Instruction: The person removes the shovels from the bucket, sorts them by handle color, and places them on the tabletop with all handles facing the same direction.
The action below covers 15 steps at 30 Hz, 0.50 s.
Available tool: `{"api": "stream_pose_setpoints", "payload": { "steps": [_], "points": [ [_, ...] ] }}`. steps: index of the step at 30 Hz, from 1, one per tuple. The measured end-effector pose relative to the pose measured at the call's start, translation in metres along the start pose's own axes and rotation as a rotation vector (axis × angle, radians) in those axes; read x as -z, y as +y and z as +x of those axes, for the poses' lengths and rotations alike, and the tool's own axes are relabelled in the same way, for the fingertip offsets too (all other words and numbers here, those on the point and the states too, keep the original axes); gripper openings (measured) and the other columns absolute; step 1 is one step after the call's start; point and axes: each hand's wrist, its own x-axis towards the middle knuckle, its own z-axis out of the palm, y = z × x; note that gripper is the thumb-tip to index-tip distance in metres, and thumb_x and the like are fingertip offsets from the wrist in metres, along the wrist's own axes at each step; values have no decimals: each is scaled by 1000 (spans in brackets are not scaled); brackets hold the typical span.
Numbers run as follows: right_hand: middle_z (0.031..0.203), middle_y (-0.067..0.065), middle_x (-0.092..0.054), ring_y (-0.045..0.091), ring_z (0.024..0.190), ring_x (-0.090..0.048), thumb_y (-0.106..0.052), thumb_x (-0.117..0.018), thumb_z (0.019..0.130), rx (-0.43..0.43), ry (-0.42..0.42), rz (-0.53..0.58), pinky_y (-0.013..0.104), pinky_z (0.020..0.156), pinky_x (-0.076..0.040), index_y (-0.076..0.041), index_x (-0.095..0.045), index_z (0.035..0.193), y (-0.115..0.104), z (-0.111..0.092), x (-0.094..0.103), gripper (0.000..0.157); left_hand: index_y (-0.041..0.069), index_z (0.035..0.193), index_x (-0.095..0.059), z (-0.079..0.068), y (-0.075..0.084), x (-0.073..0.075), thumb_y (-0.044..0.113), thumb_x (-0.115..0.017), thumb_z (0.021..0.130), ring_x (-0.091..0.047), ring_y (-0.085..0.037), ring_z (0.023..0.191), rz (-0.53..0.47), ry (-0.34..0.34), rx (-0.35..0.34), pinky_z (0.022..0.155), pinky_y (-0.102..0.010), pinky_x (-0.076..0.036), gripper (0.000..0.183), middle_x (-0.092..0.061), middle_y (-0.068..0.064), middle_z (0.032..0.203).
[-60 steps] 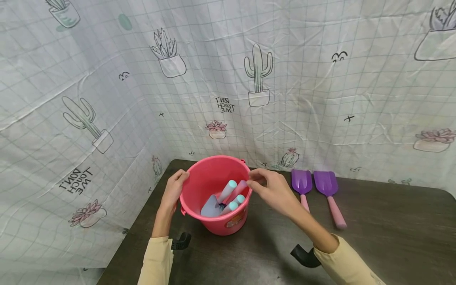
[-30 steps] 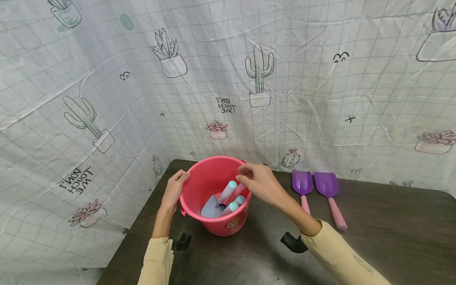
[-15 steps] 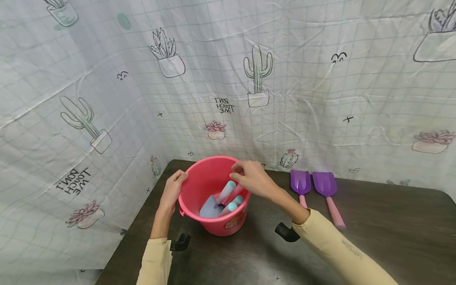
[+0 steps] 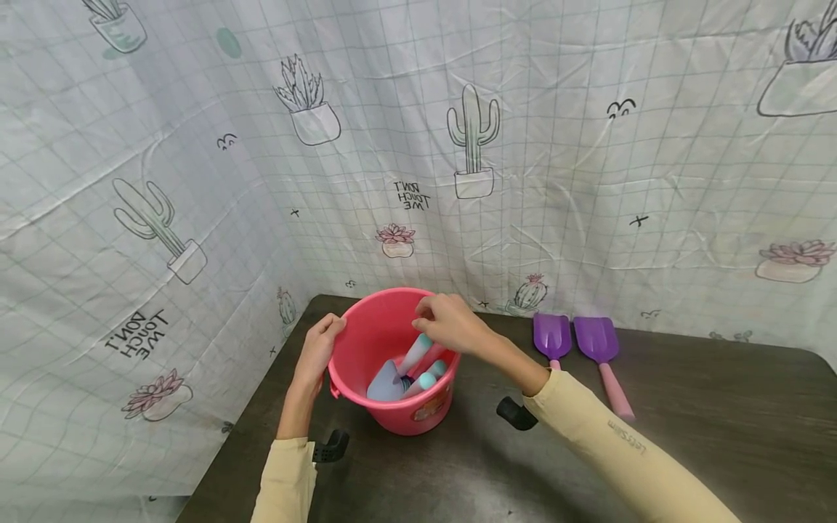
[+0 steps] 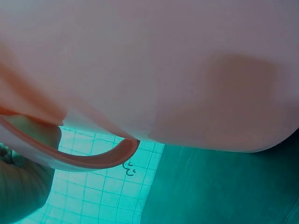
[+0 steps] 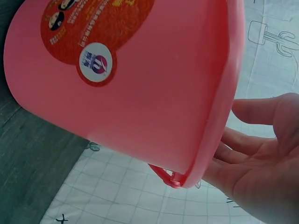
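A pink bucket [image 4: 386, 312] stands on the dark table, its mouth facing up and toward me. My left hand [image 4: 315, 352] grips its left rim. Inside lie a grey-blue trowel-like blade [image 4: 387, 382] and several handles with mint ends, one a pale handle [image 4: 415, 354]. My right hand [image 4: 451, 321] hovers over the bucket's right rim, thumb and fingers bent apart, just above the pale handle's tip. In the right wrist view, the right hand [image 6: 266, 158] has its fingertips hidden behind the rim; no held object shows. The left wrist view shows the bucket's side with its curved handle [image 5: 88, 161].
Two purple shovels, a left shovel [image 4: 552, 335] and a right shovel [image 4: 596, 340], lie on the table [image 4: 706, 407] right of the bucket, pink handles toward me. A printed curtain [image 4: 556, 181] hangs behind and to the left. A black wrist mount [image 4: 516, 412] sits under the right forearm.
My right hand has moved left from the bucket's right rim to above the handles inside. The left hand stays on the rim, and the bucket and shovels have not moved.
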Motion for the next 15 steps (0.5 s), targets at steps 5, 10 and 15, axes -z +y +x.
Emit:
{"api": "stream_pose_setpoints", "payload": {
  "steps": [5,10,15],
  "points": [
    [104,11,-74,26,98,-67,-11,-65,98,-11,-32,-30,39,86,-57,5,-72,116,-2,8,2,25,4,89,-57,0,0,0,21,-54,106,-55,-18,72,-5,0,1,59,-24,-46,24,-54,-6,79],
    [101,11,-74,22,90,-67,-11,-66,99,-10,-97,-28,35,81,-58,7,-70,120,-3,14,0,28,3,89,-57,0,0,1,21,-54,106,-55,-18,72,-5,5,0,59,-24,-46,24,-53,-5,79],
    [100,10,-74,19,87,-67,-10,-65,100,-14,-147,-18,32,79,-58,7,-69,120,-2,18,-1,26,5,88,-58,1,-1,0,21,-53,106,-55,-17,72,-2,5,-5,60,-25,-46,25,-54,-5,78]
  ]
}}
